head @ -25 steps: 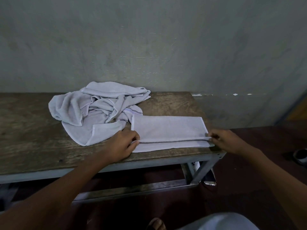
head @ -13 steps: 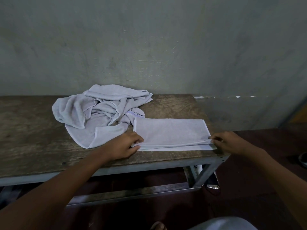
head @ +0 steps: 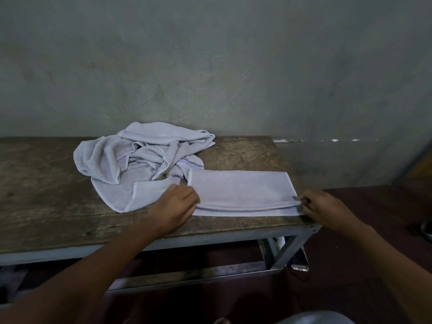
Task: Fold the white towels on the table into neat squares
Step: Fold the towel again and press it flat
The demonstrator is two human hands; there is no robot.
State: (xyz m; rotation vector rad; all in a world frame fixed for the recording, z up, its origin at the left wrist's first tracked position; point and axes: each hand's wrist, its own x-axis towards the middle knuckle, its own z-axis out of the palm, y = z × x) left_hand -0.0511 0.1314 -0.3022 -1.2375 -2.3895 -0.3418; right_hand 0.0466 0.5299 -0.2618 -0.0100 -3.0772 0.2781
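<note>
A white towel (head: 240, 190) lies folded lengthwise into a long strip at the right end of the wooden table (head: 42, 190). Its upper layer stops just short of the near edge. My left hand (head: 174, 206) pinches the strip's near left corner. My right hand (head: 325, 206) pinches the near right corner, at the table's right edge. A crumpled pile of white towels (head: 131, 164) sits behind and left of the strip, one with a dark checked trim, touching the strip's far left corner.
A grey wall stands right behind the table. The table has a grey metal frame (head: 287, 249) with a low crossbar. Dark red floor lies to the right, with a shoe (head: 426, 230) at the right edge. My knee shows at the bottom.
The towel's upper layer has been drawn nearer to the near edge, leaving a narrower strip of the lower layer showing. Both hands kept their corners; the view shifted slightly.
</note>
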